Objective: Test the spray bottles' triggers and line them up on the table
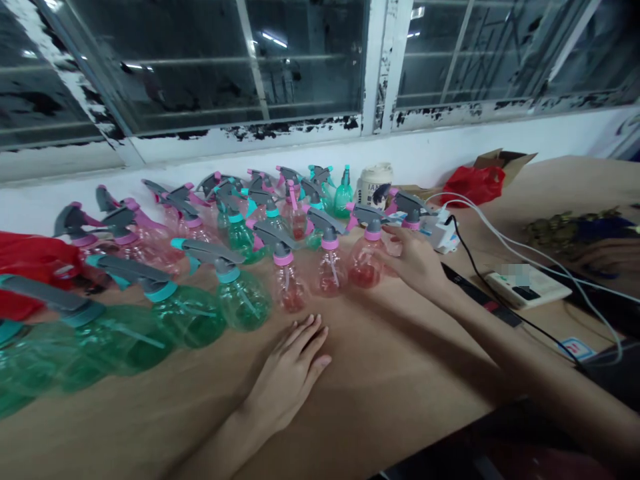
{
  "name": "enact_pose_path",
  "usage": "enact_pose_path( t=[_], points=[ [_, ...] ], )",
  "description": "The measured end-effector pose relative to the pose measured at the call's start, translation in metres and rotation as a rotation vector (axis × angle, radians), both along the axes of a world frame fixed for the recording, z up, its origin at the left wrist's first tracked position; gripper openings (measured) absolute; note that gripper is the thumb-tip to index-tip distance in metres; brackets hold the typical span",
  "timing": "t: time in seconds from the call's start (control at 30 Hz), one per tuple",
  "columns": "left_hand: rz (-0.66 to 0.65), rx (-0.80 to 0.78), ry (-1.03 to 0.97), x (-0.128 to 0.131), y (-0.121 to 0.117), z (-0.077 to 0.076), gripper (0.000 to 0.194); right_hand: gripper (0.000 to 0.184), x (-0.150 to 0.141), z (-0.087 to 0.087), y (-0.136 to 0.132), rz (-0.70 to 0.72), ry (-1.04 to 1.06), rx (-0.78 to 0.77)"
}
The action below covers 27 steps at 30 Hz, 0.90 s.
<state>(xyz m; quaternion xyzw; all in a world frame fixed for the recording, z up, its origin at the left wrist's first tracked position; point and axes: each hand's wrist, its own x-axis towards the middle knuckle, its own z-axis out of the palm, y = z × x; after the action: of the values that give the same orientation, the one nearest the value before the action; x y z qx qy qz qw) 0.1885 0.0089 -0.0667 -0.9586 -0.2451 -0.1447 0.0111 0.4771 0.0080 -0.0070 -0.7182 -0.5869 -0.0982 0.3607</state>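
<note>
My left hand (290, 373) lies flat on the brown tabletop, palm down with fingers stretched out and nothing in it. Just beyond its fingertips is a clear pink spray bottle (290, 287) with a grey and pink trigger head. My right hand (415, 260) has its fingers bent around the rightmost pink spray bottle (393, 248), which is partly hidden behind it. Against that hand's thumb side stands another pink spray bottle (367, 263), with one more pink spray bottle (331, 270) to its left. A green spray bottle (245, 300) with a turquoise collar stands beyond my left hand.
More pink and green bottles fill the left and back, near a red bag (35, 273). A paper cup (376, 181) stands by the wall. To the right are a white power adapter (443, 230), cables, a white box (530, 285) and another red bag (473, 185).
</note>
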Motion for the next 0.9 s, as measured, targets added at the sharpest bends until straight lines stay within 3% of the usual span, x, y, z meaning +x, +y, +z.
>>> enact_pose_path(
  t=[0.27,0.47,0.73,0.9],
  points=[
    [0.073,-0.028,0.04,0.005,-0.001,0.003,0.043,0.055,-0.009,-0.001,0.006,-0.047,-0.09,-0.07],
    [0.151,-0.158,-0.074,0.023,-0.007,0.006,0.033,0.064,-0.01,-0.001,-0.017,-0.033,-0.182,-0.042],
    [0.216,-0.411,-0.231,0.066,-0.017,0.023,0.069,0.074,-0.023,-0.002,-0.069,0.055,-0.212,-0.067],
    [0.15,-0.464,-0.255,0.077,-0.022,0.024,0.085,0.077,-0.03,0.004,-0.089,0.117,-0.215,-0.124]
  ],
)
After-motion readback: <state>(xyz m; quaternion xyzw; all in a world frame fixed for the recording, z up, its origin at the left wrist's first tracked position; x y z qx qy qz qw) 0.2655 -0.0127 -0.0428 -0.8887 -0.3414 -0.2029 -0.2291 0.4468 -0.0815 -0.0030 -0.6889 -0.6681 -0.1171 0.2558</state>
